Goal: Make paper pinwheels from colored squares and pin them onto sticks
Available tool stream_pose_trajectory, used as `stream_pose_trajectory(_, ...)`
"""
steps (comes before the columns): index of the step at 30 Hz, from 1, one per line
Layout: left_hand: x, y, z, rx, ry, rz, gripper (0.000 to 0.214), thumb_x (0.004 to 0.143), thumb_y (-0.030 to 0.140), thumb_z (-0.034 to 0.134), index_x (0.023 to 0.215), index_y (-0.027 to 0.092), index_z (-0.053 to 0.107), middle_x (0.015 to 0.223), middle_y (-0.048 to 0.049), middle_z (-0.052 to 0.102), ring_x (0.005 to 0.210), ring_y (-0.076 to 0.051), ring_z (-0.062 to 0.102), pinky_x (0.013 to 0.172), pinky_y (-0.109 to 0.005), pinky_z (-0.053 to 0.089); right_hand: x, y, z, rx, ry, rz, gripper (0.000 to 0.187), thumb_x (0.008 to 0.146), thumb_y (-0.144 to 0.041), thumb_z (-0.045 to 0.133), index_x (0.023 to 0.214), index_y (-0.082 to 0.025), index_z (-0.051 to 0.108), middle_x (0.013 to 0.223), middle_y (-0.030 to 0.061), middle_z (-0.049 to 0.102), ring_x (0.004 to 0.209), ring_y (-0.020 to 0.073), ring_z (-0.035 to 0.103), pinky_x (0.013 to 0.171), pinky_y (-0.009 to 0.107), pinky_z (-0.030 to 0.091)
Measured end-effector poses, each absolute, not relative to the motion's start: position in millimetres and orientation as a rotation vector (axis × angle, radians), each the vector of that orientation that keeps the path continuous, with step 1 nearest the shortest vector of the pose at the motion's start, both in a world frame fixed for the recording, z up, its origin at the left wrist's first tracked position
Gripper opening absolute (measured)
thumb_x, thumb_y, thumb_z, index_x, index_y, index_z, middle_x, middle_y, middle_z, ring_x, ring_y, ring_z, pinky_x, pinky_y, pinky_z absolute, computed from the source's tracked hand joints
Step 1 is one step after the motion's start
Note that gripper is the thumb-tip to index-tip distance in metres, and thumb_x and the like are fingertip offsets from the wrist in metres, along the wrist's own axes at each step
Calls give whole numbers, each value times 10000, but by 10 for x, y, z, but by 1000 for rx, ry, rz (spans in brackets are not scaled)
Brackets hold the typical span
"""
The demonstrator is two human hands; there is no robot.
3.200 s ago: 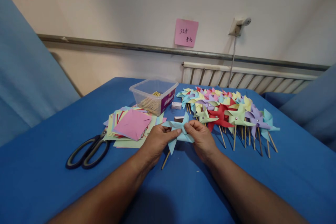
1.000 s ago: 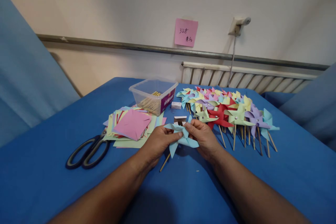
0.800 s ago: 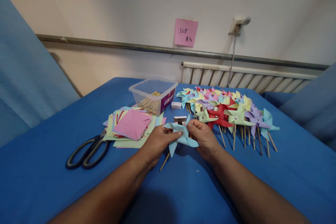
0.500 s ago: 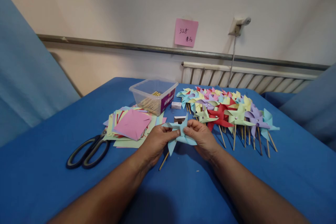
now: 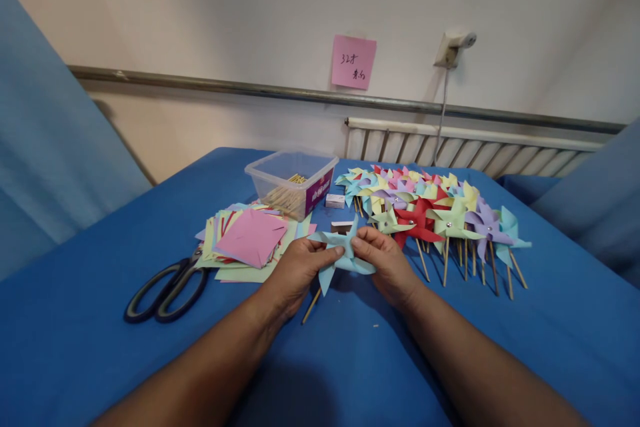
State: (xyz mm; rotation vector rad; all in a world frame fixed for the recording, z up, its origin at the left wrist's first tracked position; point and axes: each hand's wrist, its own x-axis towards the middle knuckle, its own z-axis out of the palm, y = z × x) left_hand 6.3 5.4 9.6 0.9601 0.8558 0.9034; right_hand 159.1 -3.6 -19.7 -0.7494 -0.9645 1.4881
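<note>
Both hands hold a light blue paper pinwheel (image 5: 336,255) just above the blue table (image 5: 90,340). My left hand (image 5: 295,273) pinches its centre from the left, thumb on top. From the right, my right hand (image 5: 387,263) pinches the same centre with its fingers closed. The pinwheel's wooden stick (image 5: 311,305) pokes out below my left hand, slanting down toward me. Part of the pinwheel's hub is hidden by my thumbs.
Black scissors (image 5: 165,283) lie at the left beside a stack of coloured paper squares (image 5: 250,240). Behind stands a clear plastic box of sticks (image 5: 293,183), with small boxes (image 5: 335,200) near it. Several finished pinwheels (image 5: 435,213) lie in rows at the right.
The pinwheel has been turned and shifted slightly between my fingers over the last seconds. Both hands stay pinched on its centre in nearly the same place.
</note>
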Motion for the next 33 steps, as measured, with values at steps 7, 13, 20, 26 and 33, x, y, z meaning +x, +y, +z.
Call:
stream_pose_trajectory(7, 69, 60, 110, 985, 867, 918, 329, 655, 238, 755, 953, 110, 702, 785, -83, 715, 698, -165, 634, 692, -276, 470, 1578, 5, -233, -753, -983, 1464, 230, 661, -323, 764, 766, -180, 618, 669, -22, 634, 564, 91, 539, 573, 219, 395)
stream_pose_trajectory(13, 62, 63, 100, 982, 898, 914, 310, 659, 256, 751, 931, 112, 706, 791, -83, 716, 677, -159, 634, 678, -274, 475, 1583, 19, -240, -748, -979, 1446, 216, 676, -339, 750, 748, -180, 624, 646, -27, 623, 536, 81, 516, 549, 213, 385)
stream_pose_trajectory(20, 62, 61, 80, 963, 932, 914, 268, 663, 277, 751, 869, 110, 714, 765, -83, 719, 630, -152, 633, 658, -270, 479, 1590, 19, -249, -802, -964, 1416, 244, 685, -383, 740, 700, -173, 616, 587, -39, 586, 503, 74, 477, 518, 203, 349)
stream_pose_trajectory(26, 64, 69, 109, 1018, 903, 933, 346, 661, 302, 745, 949, 113, 705, 839, -99, 726, 743, -199, 653, 732, -310, 483, 1614, -34, -186, -848, -1020, 1397, 307, 769, -478, 631, 780, -171, 643, 698, 3, 624, 627, 124, 540, 621, 245, 408)
stream_pose_trajectory(33, 84, 63, 154, 1114, 1010, 1000, 406, 594, 288, 775, 966, 149, 693, 887, -64, 725, 687, -182, 640, 636, -272, 468, 1528, -24, -216, -873, -1109, 1297, 243, 643, -343, 769, 785, -182, 654, 784, 22, 680, 733, 154, 598, 732, 297, 444)
